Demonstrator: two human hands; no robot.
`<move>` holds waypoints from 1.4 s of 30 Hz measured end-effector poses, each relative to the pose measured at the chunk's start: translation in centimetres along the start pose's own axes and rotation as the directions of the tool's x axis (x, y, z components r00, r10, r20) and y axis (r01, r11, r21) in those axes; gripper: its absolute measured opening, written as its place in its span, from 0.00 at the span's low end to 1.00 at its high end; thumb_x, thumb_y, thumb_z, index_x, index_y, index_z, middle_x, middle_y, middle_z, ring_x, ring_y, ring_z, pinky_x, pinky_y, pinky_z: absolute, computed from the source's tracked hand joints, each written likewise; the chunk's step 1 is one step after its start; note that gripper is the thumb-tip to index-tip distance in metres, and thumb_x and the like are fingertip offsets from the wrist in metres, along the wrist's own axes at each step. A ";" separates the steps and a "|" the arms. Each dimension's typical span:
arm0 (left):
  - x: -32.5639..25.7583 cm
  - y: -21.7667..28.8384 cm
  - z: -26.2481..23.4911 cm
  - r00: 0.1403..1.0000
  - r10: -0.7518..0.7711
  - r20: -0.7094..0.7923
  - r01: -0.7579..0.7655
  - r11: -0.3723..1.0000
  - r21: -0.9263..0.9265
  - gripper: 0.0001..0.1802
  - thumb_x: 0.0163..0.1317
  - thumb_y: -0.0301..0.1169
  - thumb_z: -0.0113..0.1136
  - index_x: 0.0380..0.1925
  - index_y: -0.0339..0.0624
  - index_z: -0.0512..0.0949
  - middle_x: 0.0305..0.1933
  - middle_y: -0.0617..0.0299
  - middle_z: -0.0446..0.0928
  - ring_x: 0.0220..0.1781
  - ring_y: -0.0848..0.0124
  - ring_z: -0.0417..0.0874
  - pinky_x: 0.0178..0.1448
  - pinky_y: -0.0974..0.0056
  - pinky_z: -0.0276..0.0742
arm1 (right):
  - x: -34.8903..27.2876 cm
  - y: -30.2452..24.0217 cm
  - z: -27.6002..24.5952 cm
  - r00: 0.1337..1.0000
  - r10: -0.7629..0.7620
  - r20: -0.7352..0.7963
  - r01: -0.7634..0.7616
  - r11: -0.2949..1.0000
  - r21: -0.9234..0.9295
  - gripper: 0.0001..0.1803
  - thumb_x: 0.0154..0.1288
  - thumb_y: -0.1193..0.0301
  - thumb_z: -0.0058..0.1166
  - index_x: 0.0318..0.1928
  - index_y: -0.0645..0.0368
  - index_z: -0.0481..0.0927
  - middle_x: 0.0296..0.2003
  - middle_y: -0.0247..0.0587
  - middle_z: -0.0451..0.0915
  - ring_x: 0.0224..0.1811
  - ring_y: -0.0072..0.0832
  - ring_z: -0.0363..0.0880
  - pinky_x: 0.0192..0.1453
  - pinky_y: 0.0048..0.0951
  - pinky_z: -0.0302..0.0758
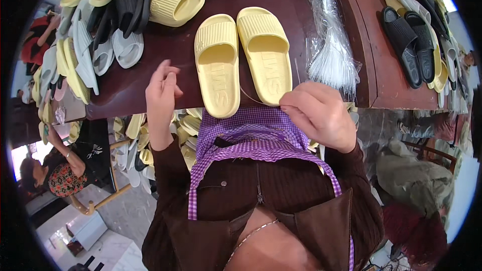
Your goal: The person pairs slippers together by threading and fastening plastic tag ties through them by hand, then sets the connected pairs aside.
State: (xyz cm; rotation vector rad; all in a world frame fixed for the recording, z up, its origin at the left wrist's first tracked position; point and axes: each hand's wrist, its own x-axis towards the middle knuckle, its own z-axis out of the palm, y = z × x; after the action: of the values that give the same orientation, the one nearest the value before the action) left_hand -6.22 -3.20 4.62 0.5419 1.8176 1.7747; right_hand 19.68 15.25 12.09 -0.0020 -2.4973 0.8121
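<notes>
A pair of pale yellow ribbed slide slippers lies on the dark red table, toes pointing away from me: the left slipper (217, 68) and the right slipper (265, 57). Left of the pair, my left hand (163, 95) is raised with nothing in it, thumb and fingers loosely apart. My right hand (321, 113) is closed in a pinch at the heel of the right slipper. A thin pale strand (247, 93) curves from between the heels toward those fingertips; its held end is hidden by the fingers.
A bundle of clear plastic strands (331, 62) in a wrapper lies right of the slippers. Slippers in yellow, black and grey pile up at the left (128, 10). A black pair (409, 45) lies on the right-hand table. A person (63, 175) sits at the left.
</notes>
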 end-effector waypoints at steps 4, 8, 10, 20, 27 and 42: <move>0.4 0.0 -1.4 0.747 0.663 0.045 -0.325 0.305 0.895 0.16 0.63 0.22 0.54 0.50 0.30 0.73 0.38 0.53 0.75 0.32 0.67 0.77 0.39 0.65 0.74 | 0.5 0.3 1.3 0.999 -0.047 0.004 0.047 0.991 -0.124 0.09 0.48 0.83 0.60 0.32 0.64 0.77 0.24 0.43 0.74 0.26 0.38 0.76 0.28 0.34 0.73; -2.8 3.9 2.1 0.753 0.653 0.082 -0.515 0.507 0.692 0.16 0.57 0.18 0.58 0.47 0.32 0.75 0.45 0.50 0.76 0.38 0.61 0.78 0.42 0.64 0.75 | 0.2 1.6 3.1 0.999 -0.034 0.010 0.035 0.984 -0.174 0.09 0.47 0.82 0.60 0.32 0.64 0.76 0.24 0.43 0.75 0.26 0.39 0.77 0.29 0.36 0.73; -4.7 4.3 4.8 0.826 0.508 0.242 -0.558 0.682 0.473 0.15 0.56 0.18 0.58 0.45 0.33 0.76 0.46 0.50 0.76 0.40 0.61 0.79 0.42 0.64 0.76 | 0.4 2.0 3.5 0.999 -0.031 0.010 0.033 0.982 -0.187 0.10 0.47 0.82 0.60 0.32 0.64 0.76 0.24 0.43 0.75 0.26 0.39 0.77 0.30 0.36 0.73; -4.4 -0.3 8.8 0.801 0.163 0.576 -0.441 0.810 0.385 0.13 0.61 0.24 0.53 0.45 0.34 0.76 0.28 0.51 0.81 0.27 0.63 0.83 0.35 0.64 0.78 | 0.8 6.3 4.3 0.999 -0.016 0.048 0.019 0.997 -0.074 0.06 0.51 0.80 0.56 0.32 0.63 0.76 0.26 0.44 0.76 0.29 0.42 0.77 0.32 0.38 0.74; -2.9 -1.1 13.1 0.829 0.109 0.548 -0.519 0.516 0.681 0.10 0.62 0.30 0.51 0.32 0.33 0.75 0.22 0.45 0.78 0.24 0.50 0.81 0.32 0.51 0.77 | 2.7 8.5 6.2 0.997 0.007 0.078 0.000 0.996 -0.088 0.07 0.51 0.79 0.55 0.34 0.64 0.78 0.31 0.45 0.79 0.34 0.43 0.79 0.37 0.38 0.77; 1.4 -2.1 15.6 0.859 0.262 0.439 -0.510 0.363 0.780 0.06 0.52 0.25 0.52 0.25 0.31 0.74 0.21 0.43 0.78 0.24 0.50 0.83 0.30 0.52 0.79 | 6.3 11.4 1.8 0.941 0.260 -0.216 -0.306 0.925 -0.224 0.08 0.58 0.77 0.53 0.39 0.64 0.81 0.36 0.50 0.82 0.38 0.45 0.81 0.40 0.35 0.77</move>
State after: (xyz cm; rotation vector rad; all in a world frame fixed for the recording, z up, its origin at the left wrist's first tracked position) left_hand 2.63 9.68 2.51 1.6538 2.4718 0.7074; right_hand 11.63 24.59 7.58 -0.5176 -2.4366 0.5627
